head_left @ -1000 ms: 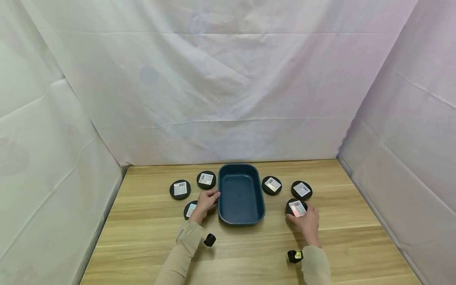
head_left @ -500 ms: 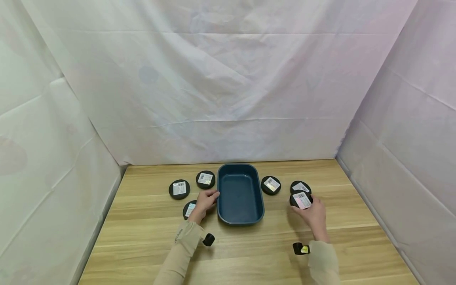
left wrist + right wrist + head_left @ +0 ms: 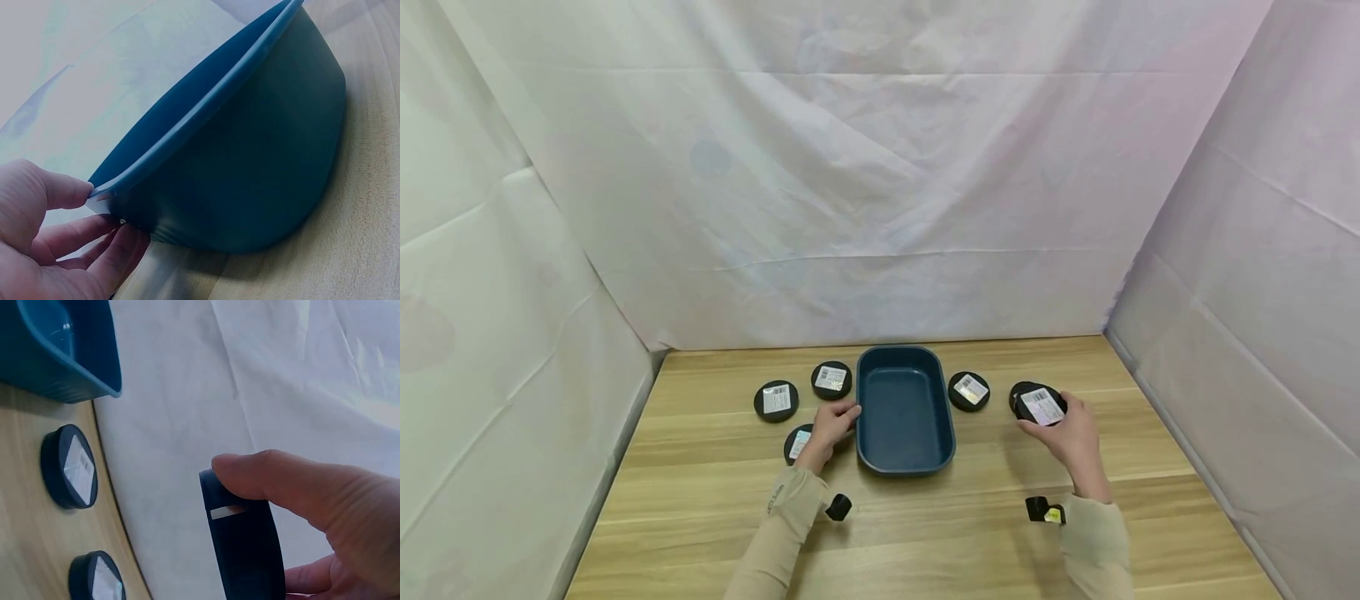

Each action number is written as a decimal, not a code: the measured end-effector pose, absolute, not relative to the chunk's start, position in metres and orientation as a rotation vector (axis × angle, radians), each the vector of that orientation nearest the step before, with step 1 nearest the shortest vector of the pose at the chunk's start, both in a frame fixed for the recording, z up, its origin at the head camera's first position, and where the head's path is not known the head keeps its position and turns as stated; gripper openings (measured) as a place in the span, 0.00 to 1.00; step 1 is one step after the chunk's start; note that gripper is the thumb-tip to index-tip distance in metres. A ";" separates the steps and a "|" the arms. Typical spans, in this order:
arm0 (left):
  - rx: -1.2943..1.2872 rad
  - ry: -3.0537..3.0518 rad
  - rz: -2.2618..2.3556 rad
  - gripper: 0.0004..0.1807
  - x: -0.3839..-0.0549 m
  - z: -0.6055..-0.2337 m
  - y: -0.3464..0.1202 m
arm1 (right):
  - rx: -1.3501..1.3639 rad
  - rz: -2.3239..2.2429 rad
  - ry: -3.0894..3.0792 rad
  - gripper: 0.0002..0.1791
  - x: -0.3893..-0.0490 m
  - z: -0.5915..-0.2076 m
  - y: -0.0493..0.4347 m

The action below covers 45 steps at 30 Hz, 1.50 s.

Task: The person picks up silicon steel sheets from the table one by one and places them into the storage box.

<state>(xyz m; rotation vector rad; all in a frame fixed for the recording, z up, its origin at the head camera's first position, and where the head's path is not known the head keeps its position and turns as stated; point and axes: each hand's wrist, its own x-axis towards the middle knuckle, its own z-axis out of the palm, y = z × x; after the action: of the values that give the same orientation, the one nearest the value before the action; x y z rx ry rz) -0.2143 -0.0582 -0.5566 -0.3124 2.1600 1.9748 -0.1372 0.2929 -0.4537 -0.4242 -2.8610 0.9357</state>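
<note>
A dark blue rectangular bin (image 3: 906, 417) with rounded corners stands on the table. My left hand (image 3: 831, 429) pinches its left edge; in the left wrist view the thumb (image 3: 65, 189) is on the rim and the curled fingers are against the outer wall. At the right, my right hand (image 3: 1073, 437) holds a flat, round black container (image 3: 1042, 407) with a white barcode label, by its sides. In the right wrist view this held container (image 3: 244, 550) is raised off the table. Beneath it in the head view, another round black container (image 3: 1017, 397) is mostly hidden.
One more labelled black container (image 3: 968, 392) lies just right of the bin. Left of it lie three others: one at the back (image 3: 831, 380), one farther left (image 3: 777, 401), and one partly behind the left wrist (image 3: 797, 444). White cloth (image 3: 880, 208) hangs behind the wooden table (image 3: 925, 533).
My right hand has lifted the black container and moved it back and to the right, over the one behind it. The left hand has stayed on the bin's edge.
</note>
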 end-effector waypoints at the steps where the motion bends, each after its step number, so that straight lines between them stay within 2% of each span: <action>1: -0.309 2.157 1.976 0.16 -0.215 -0.557 -0.058 | -0.420 0.933 -2.864 0.50 -0.137 -0.452 0.292; 26: -0.365 1.998 1.995 0.18 -0.222 -0.558 -0.064 | -0.209 0.930 -2.925 0.50 -0.150 -0.406 0.250; 34: -0.352 1.900 2.046 0.21 -0.223 -0.558 -0.066 | -0.113 0.949 -2.929 0.47 -0.155 -0.406 0.224; 45: -0.376 1.912 2.049 0.19 -0.225 -0.558 -0.065 | -0.013 0.989 -2.905 0.46 -0.158 -0.414 0.200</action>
<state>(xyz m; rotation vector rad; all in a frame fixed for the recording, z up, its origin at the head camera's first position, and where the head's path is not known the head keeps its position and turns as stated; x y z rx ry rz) -0.2247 -0.0650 -0.5578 -0.3765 1.9117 2.0494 -0.1579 0.2000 -0.4136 -0.0127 -2.9052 0.9888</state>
